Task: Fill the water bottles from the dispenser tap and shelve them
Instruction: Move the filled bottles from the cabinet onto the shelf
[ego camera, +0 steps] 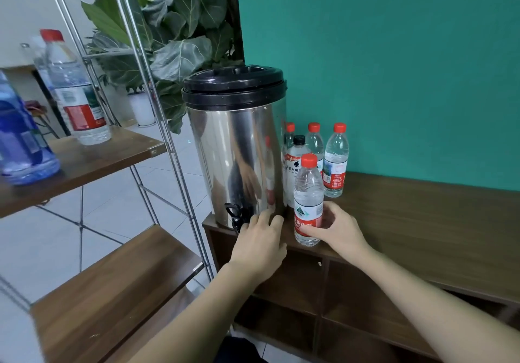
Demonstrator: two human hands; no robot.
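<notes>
Right-hand grip (336,229) was wrapped around the lower label of a red-capped water bottle (308,202), which stood upright, cap on, near the front edge of the wooden table (422,222). That bottle lay just right of the steel dispenser (239,148); its black tap (235,216) projected low at the dispenser's front-left, past the table's corner. Nearer the tap, the left hand (260,240) rested with relaxed fingers against the dispenser's base, holding nothing. Filling would likely mean uncapping, then carrying the bottle leftward under the spout, where open room hung off the table's edge. Four more bottles (334,160) crowded behind; the shelf (92,154) with a larger bottle (74,89) waited further left.
</notes>
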